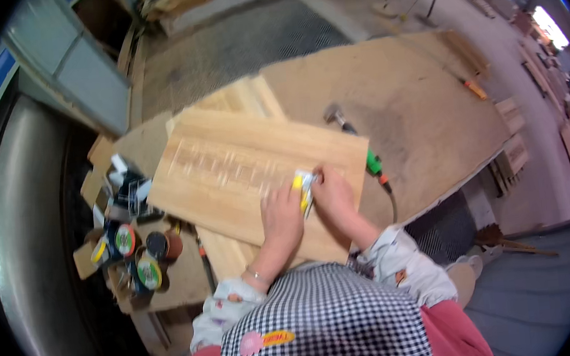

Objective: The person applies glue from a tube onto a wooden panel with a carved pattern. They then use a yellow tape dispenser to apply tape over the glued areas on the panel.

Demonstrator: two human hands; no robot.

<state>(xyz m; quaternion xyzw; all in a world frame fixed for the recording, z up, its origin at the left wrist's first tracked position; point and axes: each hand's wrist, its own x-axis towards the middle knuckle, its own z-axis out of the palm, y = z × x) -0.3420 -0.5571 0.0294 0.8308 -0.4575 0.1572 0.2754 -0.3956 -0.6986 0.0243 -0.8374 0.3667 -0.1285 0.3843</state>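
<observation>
A light wooden panel (205, 201) with a carved or inlaid band (227, 165) lies in front of me, over other boards (228, 101). My left hand (283, 214) is at its near right part, its fingers on a small yellow and silver object (304, 189), perhaps a utility knife or a packet. The fingertips of my right hand (332, 189) pinch the upper right end of the same object. Both hands are close together above the panel, and blur hides finer detail. A tool with a green grip and a cord (374, 161) lies just beyond the panel's right edge.
Round tins (148, 273) and a dark-lidded jar (165, 245) stand at the left, beside a box of small items (132, 192). An orange-handled tool (475, 90) lies at the far right of the brown worktable (429, 128). Wood blocks (513, 156) are by its right edge.
</observation>
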